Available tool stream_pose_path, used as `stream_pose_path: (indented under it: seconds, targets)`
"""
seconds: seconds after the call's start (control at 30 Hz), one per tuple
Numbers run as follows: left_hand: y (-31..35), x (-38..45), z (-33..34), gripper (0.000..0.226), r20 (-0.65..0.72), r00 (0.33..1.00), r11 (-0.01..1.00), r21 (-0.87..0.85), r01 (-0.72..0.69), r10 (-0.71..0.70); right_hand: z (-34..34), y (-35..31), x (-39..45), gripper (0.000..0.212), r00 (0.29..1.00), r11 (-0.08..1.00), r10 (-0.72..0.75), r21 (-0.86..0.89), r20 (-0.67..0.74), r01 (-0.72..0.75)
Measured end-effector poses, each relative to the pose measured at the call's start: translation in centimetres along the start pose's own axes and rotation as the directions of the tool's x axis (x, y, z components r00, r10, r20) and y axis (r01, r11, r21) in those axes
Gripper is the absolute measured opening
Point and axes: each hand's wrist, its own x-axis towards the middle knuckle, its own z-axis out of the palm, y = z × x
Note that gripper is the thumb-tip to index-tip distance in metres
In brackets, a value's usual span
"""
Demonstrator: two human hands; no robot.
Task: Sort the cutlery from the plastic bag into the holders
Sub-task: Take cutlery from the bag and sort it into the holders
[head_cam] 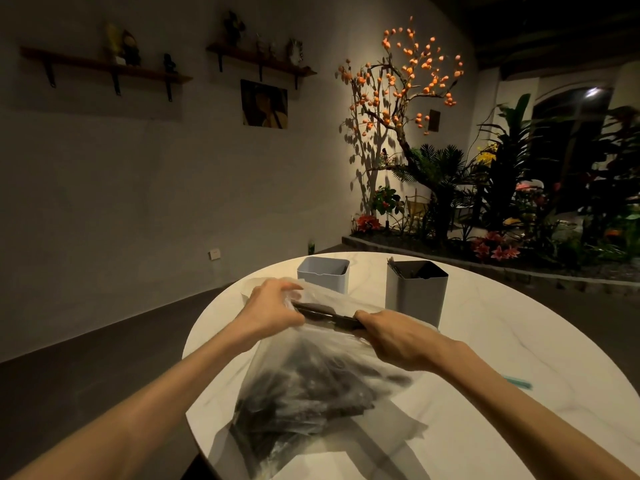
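Plastic bag of dark cutlery lay on tabletop | left hand pinched bag's mouth | right hand gripped black cutlery piece at that mouth | two holders stood beyond bag

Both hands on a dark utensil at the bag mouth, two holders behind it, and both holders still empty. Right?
Not quite. The head view shows only the left holder looking empty; the right holder already has dark cutlery in it. The rest holds: left hand and right hand grip the utensil at the bag mouth.
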Motion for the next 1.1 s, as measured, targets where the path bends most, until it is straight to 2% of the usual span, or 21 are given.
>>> stream_pose_path:
  seconds: [0.07,0.2,0.3,0.33,0.4,0.5,0.53,0.57,0.6,0.67,0.7,0.73,0.77,0.8,0.83,0.87,0.9,0.93,0.97,1.03,1.1]
  targets:
    - [0.7,0.2,-0.6,0.047,-0.010,1.000,0.999,-0.034,0.026,-0.026,-0.8,0.3,-0.1,0.009,0.999,0.999,-0.014,0.050,-0.035,0.016]
    - [1.3,0.8,-1.2,0.030,-0.110,0.992,0.997,0.030,0.073,-0.069,-2.4,0.9,-0.1,0.008,0.993,0.958,-0.012,0.282,-0.115,0.044]
    - [1.2,1.3,-0.8,0.030,-0.041,0.995,0.979,-0.185,0.082,-0.091,-3.1,0.9,-0.1,0.013,0.977,0.881,0.025,0.467,-0.213,0.079]
    - [1.3,1.1,-0.6,0.028,0.021,0.996,0.967,-0.239,0.091,-0.089,-3.2,0.8,-0.1,0.014,0.969,0.815,0.069,0.573,-0.236,0.082]
    - [1.2,0.8,0.0,0.024,0.136,0.990,0.959,-0.274,0.073,-0.036,-3.7,0.8,0.0,0.017,0.953,0.601,0.181,0.794,-0.241,0.087]
    - [1.0,0.5,0.7,0.015,0.332,0.940,0.981,-0.191,-0.020,0.083,-5.1,0.9,0.5,0.022,0.928,0.254,0.320,0.961,-0.191,0.111]
    - [1.3,0.4,0.9,0.012,0.467,0.876,0.980,-0.195,-0.030,0.119,-5.6,1.2,0.7,0.022,0.919,0.127,0.354,0.982,-0.174,0.137]
    - [1.6,0.2,1.1,0.013,0.622,0.768,0.976,-0.218,-0.021,0.155,-6.1,1.5,0.9,0.021,0.913,-0.014,0.381,0.986,-0.149,0.166]
    - [1.9,0.1,1.3,0.018,0.761,0.618,0.969,-0.246,-0.006,0.197,-6.5,1.9,1.0,0.021,0.910,-0.149,0.397,0.970,-0.118,0.191]
    - [2.4,0.2,1.5,0.028,0.910,0.324,0.962,-0.274,0.000,0.259,-6.7,2.8,1.0,0.020,0.918,-0.348,0.393,0.915,-0.057,0.206]
    - [2.7,0.5,1.7,0.031,0.926,0.242,0.953,-0.304,0.017,0.291,-6.4,3.3,0.9,0.019,0.923,-0.399,0.384,0.895,-0.034,0.199]
    - [3.0,1.1,2.0,0.029,0.913,0.236,0.933,-0.355,0.060,0.332,-6.0,3.8,0.8,0.019,0.925,-0.425,0.379,0.886,-0.013,0.187]
    - [3.5,1.6,2.5,0.025,0.876,0.318,0.902,-0.416,0.116,0.363,-5.5,4.3,0.6,0.018,0.924,-0.436,0.382,0.883,0.006,0.174]
    - [4.0,2.3,3.1,0.019,0.813,0.468,0.868,-0.467,0.167,0.347,-4.8,4.7,0.4,0.018,0.921,-0.438,0.389,0.885,0.026,0.160]
    - [4.4,3.1,3.9,0.025,0.728,0.624,0.833,-0.509,0.215,0.284,-4.0,5.1,0.2,0.018,0.915,-0.433,0.401,0.889,0.044,0.148]
    - [4.5,4.0,5.3,0.042,0.646,0.736,0.805,-0.539,0.250,0.204,-3.0,5.5,0.1,0.018,0.907,-0.428,0.417,0.893,0.059,0.138]
    - [4.4,4.8,6.7,0.055,0.603,0.785,0.783,-0.553,0.285,0.140,-1.9,5.7,0.1,0.018,0.901,-0.419,0.428,0.899,0.070,0.129]
    - [4.4,5.2,8.2,0.062,0.605,0.786,0.770,-0.558,0.309,0.123,-0.8,6.0,0.1,0.018,0.897,-0.400,0.436,0.908,0.074,0.120]
    - [4.3,5.4,9.8,0.064,0.641,0.755,0.762,-0.556,0.333,0.138,0.4,6.3,0.2,0.018,0.891,-0.371,0.449,0.922,0.076,0.109]
    - [3.7,5.7,13.3,0.061,0.726,0.666,0.744,-0.538,0.396,0.171,2.6,6.8,0.3,0.019,0.871,-0.312,0.485,0.946,0.083,0.083]
    - [2.9,5.8,16.2,0.052,0.774,0.618,0.721,-0.504,0.475,0.134,4.6,6.8,0.5,0.019,0.850,-0.322,0.520,0.942,0.088,0.099]
